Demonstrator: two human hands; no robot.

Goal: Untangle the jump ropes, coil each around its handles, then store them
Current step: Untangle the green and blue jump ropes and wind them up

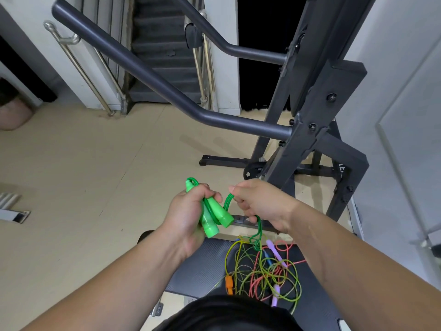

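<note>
My left hand (188, 211) grips two green jump-rope handles (216, 217) held side by side, with a turn of green cord across them. My right hand (257, 201) pinches the green rope (228, 201) just right of the handles. From that hand the cord drops (259, 229) to a tangled pile of ropes (265, 271) on a black mat (202, 266) below. In the pile I see yellow-green and red cords, purple handles (275, 252) and an orange handle (229, 284).
A dark grey metal exercise rack (317, 111) stands ahead on the right, and its long bars (133, 68) reach left across the view. Beige floor (83, 163) spreads to the left. Stairs (164, 56) with steel railings rise at the back. A white wall (405, 91) closes the right.
</note>
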